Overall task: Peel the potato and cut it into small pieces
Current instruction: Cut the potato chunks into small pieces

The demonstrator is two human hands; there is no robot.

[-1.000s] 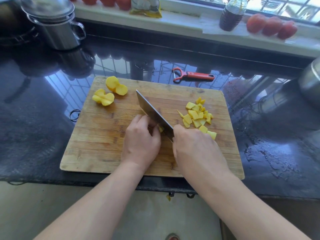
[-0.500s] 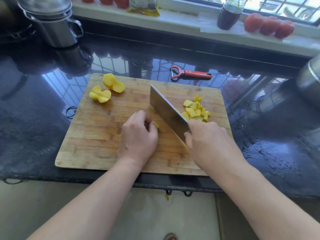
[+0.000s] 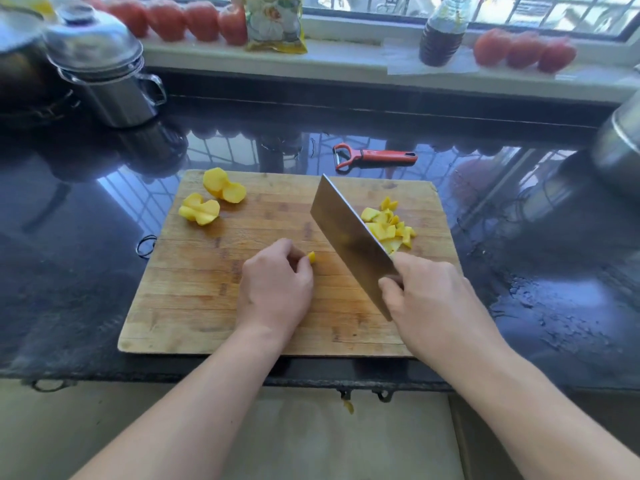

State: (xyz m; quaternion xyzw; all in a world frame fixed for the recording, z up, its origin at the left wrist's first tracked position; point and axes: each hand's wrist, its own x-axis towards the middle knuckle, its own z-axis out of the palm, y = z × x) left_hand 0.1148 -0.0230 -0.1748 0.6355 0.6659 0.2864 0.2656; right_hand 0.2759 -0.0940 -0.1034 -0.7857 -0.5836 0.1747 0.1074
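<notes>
- The right hand (image 3: 429, 299) gripped the handle end of a broad steel cleaver (image 3: 349, 237), its blade tilted and lifted off the rectangular wooden cutting board (image 3: 194, 296).
- The left hand (image 3: 277, 285) lay curled on the board, fingertips pinching what looked like a small yellow potato scrap (image 3: 312, 257).
- A heap of small yellow potato pieces (image 3: 388, 226) sat right of the blade.
- Two larger peeled potato chunks (image 3: 211, 202) lay at the board's far-left corner.
- A red-handled peeler (image 3: 374, 156) rested on the black countertop (image 3: 69, 271) beyond the board.
</notes>
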